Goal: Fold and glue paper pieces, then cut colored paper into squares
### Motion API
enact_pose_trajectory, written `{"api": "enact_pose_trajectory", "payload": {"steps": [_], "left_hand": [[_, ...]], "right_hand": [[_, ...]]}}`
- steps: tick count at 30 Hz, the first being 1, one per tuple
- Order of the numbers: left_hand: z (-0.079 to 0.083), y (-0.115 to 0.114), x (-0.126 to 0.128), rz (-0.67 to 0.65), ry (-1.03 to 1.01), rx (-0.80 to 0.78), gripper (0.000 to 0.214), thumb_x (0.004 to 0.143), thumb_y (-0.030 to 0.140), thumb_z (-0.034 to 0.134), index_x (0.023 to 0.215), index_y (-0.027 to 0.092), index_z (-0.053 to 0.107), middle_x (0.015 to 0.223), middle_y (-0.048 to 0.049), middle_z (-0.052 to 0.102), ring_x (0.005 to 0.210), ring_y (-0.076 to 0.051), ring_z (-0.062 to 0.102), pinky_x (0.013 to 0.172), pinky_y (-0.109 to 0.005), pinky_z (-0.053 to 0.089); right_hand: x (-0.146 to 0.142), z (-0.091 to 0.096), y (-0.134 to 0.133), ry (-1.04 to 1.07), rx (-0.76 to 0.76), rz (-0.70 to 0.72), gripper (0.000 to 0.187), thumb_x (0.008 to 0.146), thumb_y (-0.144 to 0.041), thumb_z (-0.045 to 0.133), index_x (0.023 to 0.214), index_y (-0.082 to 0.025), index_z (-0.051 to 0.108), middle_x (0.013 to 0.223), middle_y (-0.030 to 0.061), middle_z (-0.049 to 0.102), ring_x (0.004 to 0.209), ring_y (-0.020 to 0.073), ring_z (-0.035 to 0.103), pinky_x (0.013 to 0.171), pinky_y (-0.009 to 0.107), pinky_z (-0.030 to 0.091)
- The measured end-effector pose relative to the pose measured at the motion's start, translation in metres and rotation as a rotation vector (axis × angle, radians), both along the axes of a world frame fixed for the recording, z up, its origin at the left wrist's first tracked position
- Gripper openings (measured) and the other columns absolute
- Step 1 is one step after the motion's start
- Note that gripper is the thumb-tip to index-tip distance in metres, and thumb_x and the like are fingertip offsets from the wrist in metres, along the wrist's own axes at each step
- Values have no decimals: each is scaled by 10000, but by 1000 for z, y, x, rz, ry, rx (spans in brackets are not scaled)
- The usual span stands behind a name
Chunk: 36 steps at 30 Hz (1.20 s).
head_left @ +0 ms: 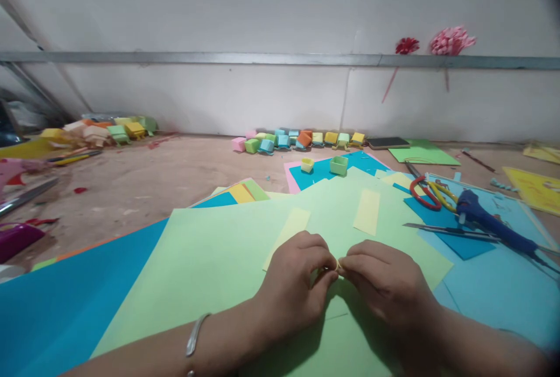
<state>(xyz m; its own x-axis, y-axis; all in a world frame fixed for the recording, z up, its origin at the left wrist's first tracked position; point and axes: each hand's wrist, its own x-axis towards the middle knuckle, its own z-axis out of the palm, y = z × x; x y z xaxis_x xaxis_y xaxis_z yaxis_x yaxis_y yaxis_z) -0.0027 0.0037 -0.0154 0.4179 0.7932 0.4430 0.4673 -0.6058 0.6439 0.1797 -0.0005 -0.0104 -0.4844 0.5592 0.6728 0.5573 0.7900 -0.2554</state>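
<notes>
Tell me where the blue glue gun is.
In the head view, the blue glue gun lies to the right, beyond your right hand, beside the scissors and craft knife.

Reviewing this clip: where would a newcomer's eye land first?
Probably on the left hand and right hand, pinching a tiny pale piece between them above the large light green sheet. Next come the bright little boxes lined up near the wall, then the dark blue glue gun at the picture's right.

left hand (294,275), right hand (387,278) | both pinch small piece (338,266), apparently yellowish | green sheet (210,260) beneath
</notes>
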Motion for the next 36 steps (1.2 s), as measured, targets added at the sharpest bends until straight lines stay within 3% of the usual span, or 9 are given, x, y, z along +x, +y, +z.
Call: {"api": "enact_pose_trajectory", "payload": {"steps": [8,15,23,27,30,36], "left_hand": [[-3,-2,2,92,-32,58,142,796,98,545,677,165,587,714,-38,632,702,-176,578,625,-309,469],[-5,-7,2,77,-1,132,154,812,80,520,697,172,563,705,-32,619,690,-173,570,615,-304,472],[4,-4,0,12,59,114,153,843,120,496,715,186,548,736,-34,626,709,-173,576,644,-312,477],[10,4,-3,20,87,-5,51,825,200,545,798,198,588,804,-42,652,767,-197,589,676,-327,487],[8,10,-5,70,73,-137,106,830,280,544,791,210,613,786,-30,648,730,-190,579,644,-306,468],[8,13,-4,70,1,-373,177,800,383,582,800,216,641,731,-4,623,618,-151,523,562,-260,410]], "right_hand": [[-5,0,-3,69,26,19,228,927,-144,445,864,-147,664,712,74,691,621,161,627,564,263,502],[-5,-5,-8,137,-160,25,170,888,-135,503,802,-149,649,644,32,633,564,128,562,527,236,440],[-3,3,-9,245,-323,-10,158,835,-125,531,720,-168,632,616,0,619,545,101,537,531,214,412],[-1,8,2,356,-534,-134,136,807,-168,551,696,-178,628,603,-16,599,549,103,514,525,219,407],[1,7,12,413,-710,-210,127,806,-193,552,696,-175,612,616,-16,598,572,107,515,537,224,417],[2,6,17,364,-741,-208,113,772,-147,545,672,-170,592,611,-22,589,570,97,501,537,215,411]]}}
